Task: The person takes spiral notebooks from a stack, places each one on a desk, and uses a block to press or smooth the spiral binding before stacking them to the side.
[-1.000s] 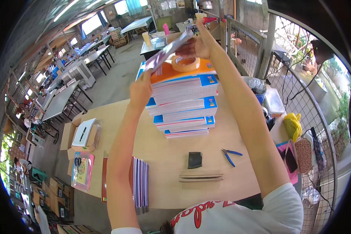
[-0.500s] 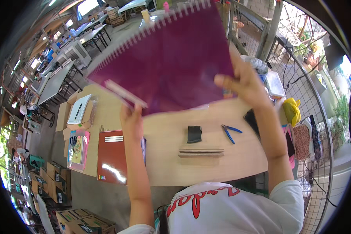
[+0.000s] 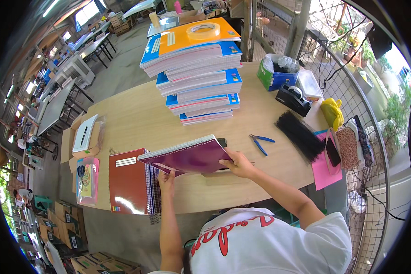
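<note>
Over table edge I see purple notebook long axis L-R, left hand pinching its near-left corner, right hand clamped on right end.

I am standing in an open-sided packing workshop for stationery. My long pale wooden worktable carries a tall stack of blue-covered spiral notebooks with a roll of clear tape on top, a black tape dispenser, a bundle of black binding strips and blue-handled pliers. Brown cardboard cartons sit on the concrete floor, rows of grey metal tables stretch behind, and a wire mesh fence lets in daylight.
</note>
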`<action>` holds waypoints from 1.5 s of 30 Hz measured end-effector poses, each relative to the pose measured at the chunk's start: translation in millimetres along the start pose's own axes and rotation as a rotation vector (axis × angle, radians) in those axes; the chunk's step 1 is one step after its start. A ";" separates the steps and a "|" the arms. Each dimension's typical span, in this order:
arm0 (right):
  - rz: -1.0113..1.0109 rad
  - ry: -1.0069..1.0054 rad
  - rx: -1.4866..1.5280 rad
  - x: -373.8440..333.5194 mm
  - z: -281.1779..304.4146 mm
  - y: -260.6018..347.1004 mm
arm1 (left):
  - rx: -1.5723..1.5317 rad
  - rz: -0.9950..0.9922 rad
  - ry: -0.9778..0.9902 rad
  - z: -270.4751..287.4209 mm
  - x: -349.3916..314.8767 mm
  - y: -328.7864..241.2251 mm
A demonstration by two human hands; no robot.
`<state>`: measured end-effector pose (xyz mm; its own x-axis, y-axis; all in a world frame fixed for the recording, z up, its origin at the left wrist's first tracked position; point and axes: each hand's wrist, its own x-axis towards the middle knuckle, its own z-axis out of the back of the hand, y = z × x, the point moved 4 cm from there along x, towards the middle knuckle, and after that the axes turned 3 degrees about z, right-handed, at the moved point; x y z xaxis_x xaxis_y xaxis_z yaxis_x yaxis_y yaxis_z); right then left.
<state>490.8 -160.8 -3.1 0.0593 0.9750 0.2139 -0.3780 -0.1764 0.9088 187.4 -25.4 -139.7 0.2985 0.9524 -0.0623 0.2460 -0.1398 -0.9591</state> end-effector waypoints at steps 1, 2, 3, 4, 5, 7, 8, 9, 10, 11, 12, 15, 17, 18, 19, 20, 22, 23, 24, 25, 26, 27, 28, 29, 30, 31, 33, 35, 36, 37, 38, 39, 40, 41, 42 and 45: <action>0.081 -0.070 0.037 -2.3 0.6 -5.2 | 0.013 -0.029 0.009 -2.8 0.4 -0.4; 0.164 -0.140 0.073 -2.7 3.5 -1.5 | 0.027 -0.060 0.017 -6.2 1.5 -3.4; 0.163 -0.144 0.071 -3.8 6.2 -1.1 | 0.026 -0.059 0.021 -8.8 3.3 -5.7; 0.107 -0.136 0.043 -4.5 9.8 -2.5 | 0.069 -0.041 -0.007 -9.6 5.6 -7.9; 0.052 -0.123 0.019 -5.6 10.9 -1.6 | 0.114 -0.023 -0.040 -4.8 5.0 -6.5; 0.052 -0.091 0.042 -4.1 2.7 -1.3 | 0.096 -0.033 -0.023 6.0 7.4 -5.1; 0.056 -0.067 0.062 -0.7 -1.2 -0.7 | 0.078 -0.047 0.003 7.7 11.2 -6.9; 0.058 -0.069 0.060 1.1 -3.9 0.6 | 0.078 -0.050 0.005 10.9 10.8 -7.5; 0.039 -0.046 0.045 2.2 -8.3 1.1 | 0.059 -0.038 -0.006 15.4 8.6 -7.5; 0.011 -0.029 0.033 -0.6 -10.6 -0.2 | 0.044 -0.016 -0.012 14.0 5.5 -7.5; 0.013 -0.032 0.049 -0.7 -10.3 -0.3 | 0.042 -0.023 -0.006 10.6 5.4 -8.1; 0.094 -0.090 0.066 4.2 -8.9 1.2 | 0.098 -0.016 -0.059 7.3 7.5 -8.6; 0.088 -0.074 0.068 7.4 -13.7 3.9 | 0.104 0.013 -0.059 13.9 8.8 -10.9; 0.086 -0.056 0.069 8.7 -15.3 6.4 | 0.108 0.038 -0.062 17.6 9.7 -10.0; 0.086 -0.056 0.069 8.5 -15.3 9.7 | 0.108 0.038 -0.062 19.1 9.5 -8.1; 0.060 -0.039 0.062 8.0 -14.9 13.4 | 0.091 -0.002 -0.050 18.3 9.6 -8.4; 0.035 -0.021 0.054 5.9 -14.6 14.6 | 0.074 -0.042 -0.038 18.5 8.6 -8.6; 0.006 -0.035 0.063 1.9 -12.0 11.7 | 0.085 -0.020 -0.030 15.2 7.9 -9.2; -0.023 -0.049 0.073 -2.9 -9.2 8.3 | 0.095 0.001 -0.023 12.2 6.6 -9.9; -0.024 -0.051 0.072 -9.5 -6.3 2.7 | 0.095 0.002 -0.021 6.5 3.4 -8.7; 0.024 -0.121 0.047 -19.1 2.6 -4.9 | 0.131 -0.062 -0.007 -8.1 -0.8 -10.0; 0.072 -0.185 0.020 -28.1 13.4 -12.0 | 0.162 -0.125 0.002 -21.8 -6.3 -11.9; 0.041 -0.136 0.003 -35.6 21.9 -21.7 | 0.160 -0.161 0.036 -33.6 -8.1 -15.8; 0.036 -0.141 -0.003 -42.5 28.5 -28.2 | 0.155 -0.158 0.042 -43.4 -9.4 -19.5; -0.060 -0.150 0.085 -47.2 31.8 -37.3 | 0.194 -0.141 0.028 -49.5 -9.9 -22.6; -0.156 -0.160 0.174 -51.7 33.3 -45.8 | 0.232 -0.123 0.015 -55.6 -10.1 -25.9; -0.111 -0.184 0.179 -45.8 32.2 -39.3 | 0.283 -0.116 -0.001 -60.0 -8.6 -32.0; -0.064 -0.214 0.182 -40.8 30.4 -27.7 | 0.198 -0.163 0.054 -59.5 -1.4 -35.7; -0.075 -0.185 0.113 -38.7 29.0 -18.4 | 0.198 -0.164 0.057 -56.2 -0.7 -36.7; -0.087 -0.157 0.044 -36.1 26.6 -12.6 | 0.225 -0.148 0.055 -51.5 -2.6 -37.5; -0.089 -0.166 0.045 -35.3 23.3 -10.3 | 0.253 -0.130 0.057 -46.0 -5.1 -37.2; -0.070 -0.152 0.061 -34.2 18.2 -7.2 | 0.253 -0.130 0.066 -37.3 -5.3 -32.4; -0.050 -0.140 0.077 -32.3 14.0 -3.9 | 0.187 -0.150 0.064 -28.3 -4.8 -28.1; -0.050 -0.141 0.078 -28.1 11.3 0.3 | 0.121 -0.170 0.052 -15.7 -5.8 -23.0; -0.048 -0.085 0.035 -23.8 8.4 5.3 | 0.150 -0.161 0.034 -5.2 -5.9 -17.6; 0.067 -0.092 0.028 -17.3 1.5 1.2 | 0.179 -0.125 -0.008 6.7 -4.9 -3.1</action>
<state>490.6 -178.1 -5.2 0.1199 0.9448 0.3051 -0.3580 -0.2455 0.9009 178.9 -27.8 -138.2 0.2686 0.9615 0.0585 0.1129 0.0289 -0.9932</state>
